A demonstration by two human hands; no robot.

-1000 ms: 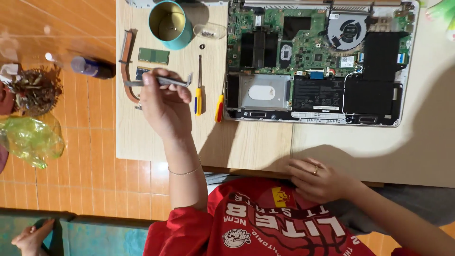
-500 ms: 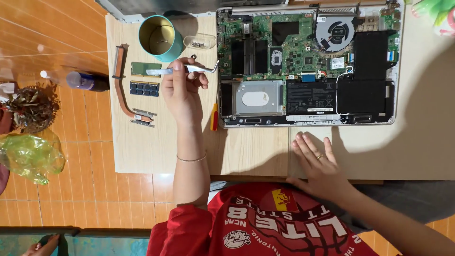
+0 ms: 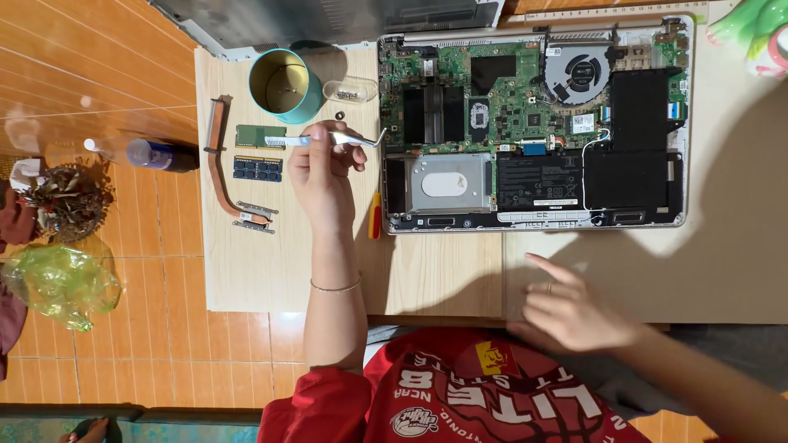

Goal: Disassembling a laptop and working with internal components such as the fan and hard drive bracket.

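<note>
My left hand (image 3: 324,168) grips bent-tip metal tweezers (image 3: 349,139), their tip pointing at the left edge of an opened laptop (image 3: 533,131) whose circuit board, fan, drive and black battery are exposed. A green memory stick (image 3: 258,135) and a blue one (image 3: 257,168) lie just left of that hand. My right hand (image 3: 574,308) rests on the pale wooden table (image 3: 443,279) near its front edge, fingers spread and holding nothing. Under my left wrist, a yellow and red screwdriver (image 3: 374,220) pokes out.
A teal cup (image 3: 286,82) and a small clear dish of screws (image 3: 349,90) stand at the back. A copper heat pipe (image 3: 220,164) lies at the left. On the tiled floor are a blue bottle (image 3: 160,154), a dried plant (image 3: 70,197) and a green plastic bag (image 3: 57,283).
My left hand has carried the tweezers from over the heat pipe up and right to the laptop's left edge. My right hand has slid right along the table's front edge.
</note>
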